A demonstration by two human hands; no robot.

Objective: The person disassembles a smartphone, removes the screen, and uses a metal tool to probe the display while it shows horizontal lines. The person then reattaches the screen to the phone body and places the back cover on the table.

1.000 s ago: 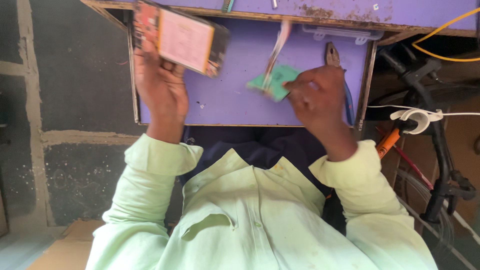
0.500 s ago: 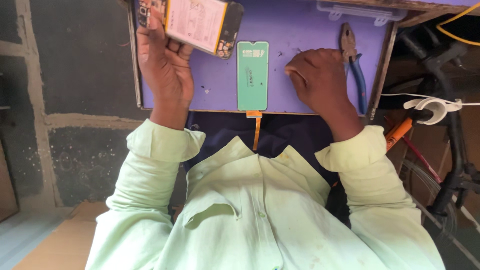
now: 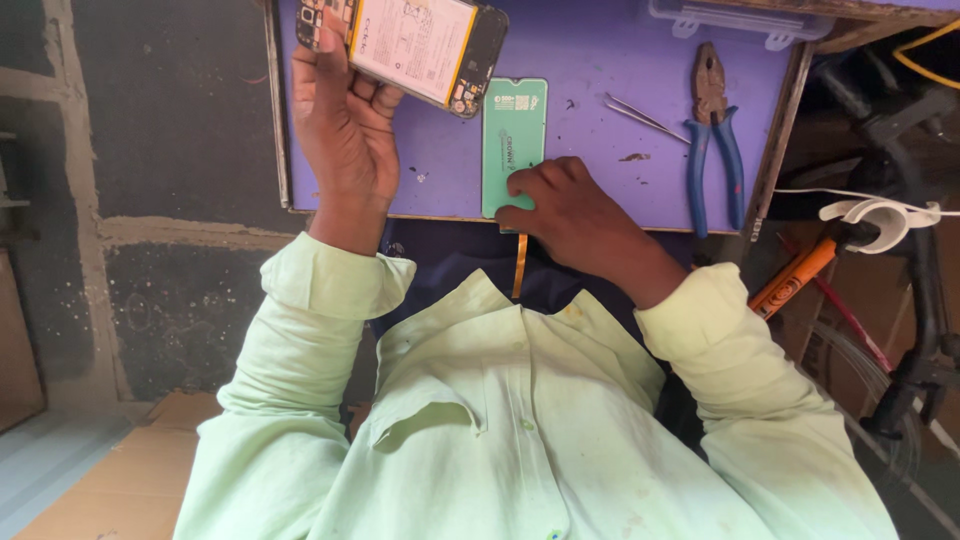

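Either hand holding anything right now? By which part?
Left hand grips the opened phone by its lower edge, raised off the purple tabletop. Right hand holds nothing; its fingertips press the green screen panel lying flat.

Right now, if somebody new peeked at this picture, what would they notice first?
Probably the opened phone with its back off, showing a pale battery, held up at the top by the left hand. Just below it, a flat green-backed phone screen panel lies on the purple table, with the right hand pressing its near end. Farther right rest blue-handled pliers and thin metal tweezers.
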